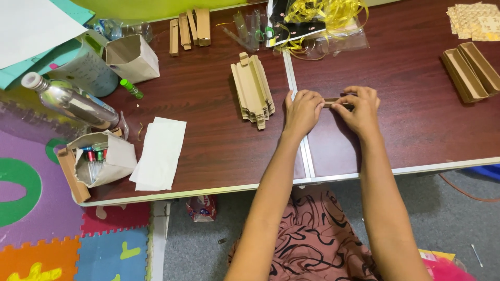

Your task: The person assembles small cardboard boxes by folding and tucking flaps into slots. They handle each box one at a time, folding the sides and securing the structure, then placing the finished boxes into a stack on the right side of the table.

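My left hand (302,112) and my right hand (361,108) both pinch a small flat brown cardboard piece (330,102) between them, low over the dark wooden table (219,151). Its ends are hidden by my fingers. A stack of flat cardboard box blanks (252,89) lies just left of my left hand.
Folded brown boxes (470,70) sit at the right, patterned paper sheets (475,21) at the far right corner, yellow ribbon in plastic (317,21) at the back. At the left are a metal bottle (67,101), paper bags (104,158), a white sheet (159,153), cardboard strips (188,28).
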